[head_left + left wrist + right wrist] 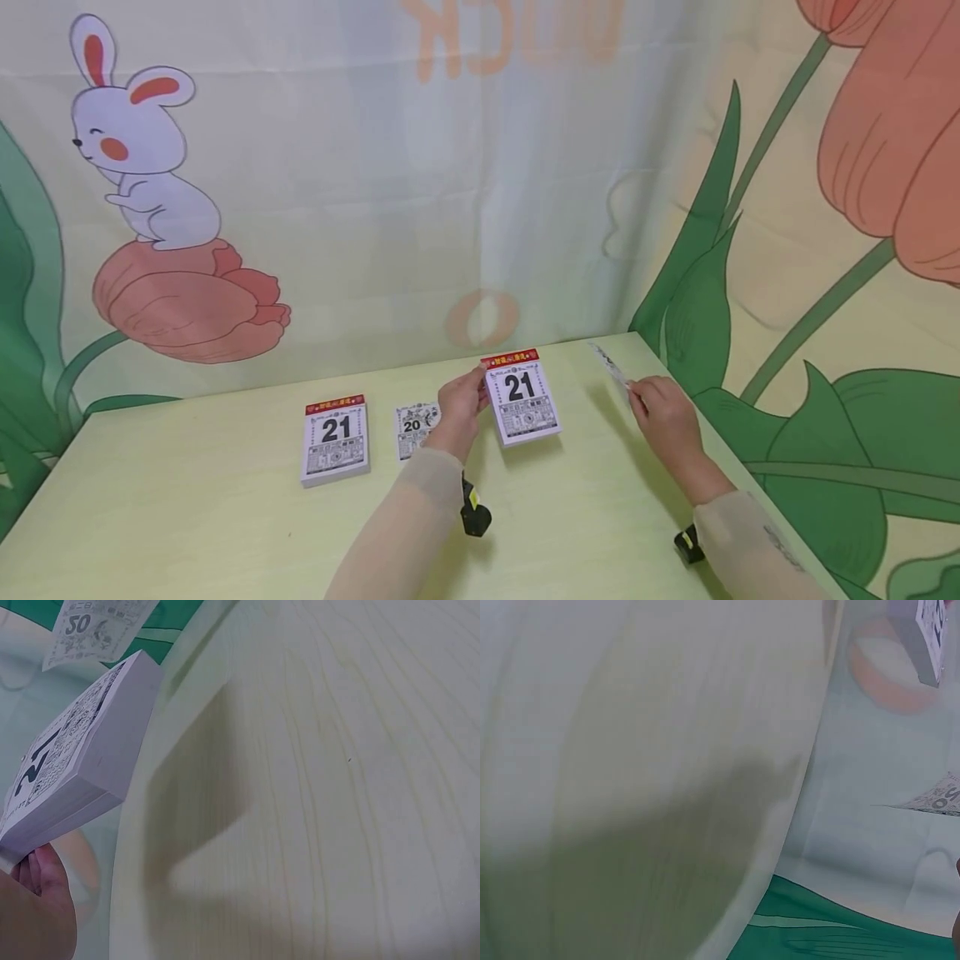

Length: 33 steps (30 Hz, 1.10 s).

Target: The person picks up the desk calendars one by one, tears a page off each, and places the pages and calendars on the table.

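With its fingers at the upper left edge, my left hand (459, 408) grips a thick tear-off calendar (522, 400) with a red header and a large 21, held above the table. In the left wrist view the thick side of this calendar (112, 742) shows, with my fingers curled at its end. To the right, my right hand (666, 417) pinches a thin loose calendar sheet (611, 367), seen nearly edge-on. The left wrist view shows a 20 on that sheet (97, 630). In the right wrist view only a sliver of the hand appears.
A second calendar block (336, 442) showing 21 lies on the pale wooden table (187, 500) at left. Beside it lies a loose sheet (411, 427) marked 20, partly behind my left hand. A printed cloth backdrop (360, 208) hangs along the table's far edge.
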{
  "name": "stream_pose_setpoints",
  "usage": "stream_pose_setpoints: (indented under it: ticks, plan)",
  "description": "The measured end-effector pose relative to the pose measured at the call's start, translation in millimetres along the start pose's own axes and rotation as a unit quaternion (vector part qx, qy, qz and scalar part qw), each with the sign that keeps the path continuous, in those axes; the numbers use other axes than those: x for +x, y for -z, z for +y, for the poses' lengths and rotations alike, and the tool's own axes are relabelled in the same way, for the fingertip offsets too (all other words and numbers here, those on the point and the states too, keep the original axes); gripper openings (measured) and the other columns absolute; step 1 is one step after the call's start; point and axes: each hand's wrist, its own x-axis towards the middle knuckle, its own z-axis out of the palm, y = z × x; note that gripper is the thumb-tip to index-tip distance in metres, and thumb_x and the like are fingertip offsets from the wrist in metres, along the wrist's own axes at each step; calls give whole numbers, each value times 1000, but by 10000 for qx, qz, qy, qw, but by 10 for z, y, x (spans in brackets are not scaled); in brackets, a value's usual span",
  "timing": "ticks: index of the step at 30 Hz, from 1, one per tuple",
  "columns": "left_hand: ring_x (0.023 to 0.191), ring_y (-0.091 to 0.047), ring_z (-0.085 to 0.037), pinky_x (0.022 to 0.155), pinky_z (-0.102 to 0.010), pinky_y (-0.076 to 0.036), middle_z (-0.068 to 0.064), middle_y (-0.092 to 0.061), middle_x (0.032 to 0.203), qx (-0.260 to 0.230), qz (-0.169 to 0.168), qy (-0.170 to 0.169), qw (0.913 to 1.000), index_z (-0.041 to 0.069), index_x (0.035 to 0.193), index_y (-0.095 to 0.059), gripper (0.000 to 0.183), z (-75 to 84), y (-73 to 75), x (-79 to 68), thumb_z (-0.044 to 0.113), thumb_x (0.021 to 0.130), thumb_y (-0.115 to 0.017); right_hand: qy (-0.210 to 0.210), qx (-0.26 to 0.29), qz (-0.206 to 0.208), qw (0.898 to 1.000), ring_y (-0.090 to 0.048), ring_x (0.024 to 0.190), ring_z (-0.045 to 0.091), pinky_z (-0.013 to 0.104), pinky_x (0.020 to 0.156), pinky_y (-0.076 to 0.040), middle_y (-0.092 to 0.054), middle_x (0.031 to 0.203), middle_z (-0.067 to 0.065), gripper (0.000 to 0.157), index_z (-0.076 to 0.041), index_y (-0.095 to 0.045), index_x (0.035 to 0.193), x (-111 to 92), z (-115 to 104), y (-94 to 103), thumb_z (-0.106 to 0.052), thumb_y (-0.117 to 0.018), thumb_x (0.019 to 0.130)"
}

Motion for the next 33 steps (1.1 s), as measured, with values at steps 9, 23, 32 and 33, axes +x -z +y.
stream_pose_setpoints:
  ticks: [9,23,32,33]
  plan:
    - [74,-64,-9,68,-16,-55,-15,-74,103,153,50,-76,9998,-4,115,-67,33,-48,-11,15,21,94,-66,230,-140,-421,9988,-60,73,30,39,59,-55,-65,77,14,18,5,-69,85,-67,104,-27,8,-79,69]
    - [81,-65,-12,75,-19,-57,-21,-70,117,320,114,-40,9994,-5,119,-64,35,-131,-58,45,21,95,-65,776,-301,-1328,9876,-58,75,27,37,63,-54,-63,81,13,21,3,-65,84,-66,274,-122,6,-80,71]
    - [90,-68,-16,83,-24,-58,-21,-68,121,350,174,31,9992,-5,125,-61,39,-179,-56,61,22,96,-65,721,-450,-1896,9782,-60,78,26,36,66,-56,-64,83,12,16,1,-65,84,-117,274,-161,6,-76,74]
    - [91,-68,-16,83,-24,-58,-21,-68,121,359,171,37,9992,-5,125,-61,40,-188,-55,70,22,96,-64,741,-456,-1964,9767,-60,79,26,36,67,-56,-65,84,12,15,1,-66,85,-119,265,-165,6,-76,74]
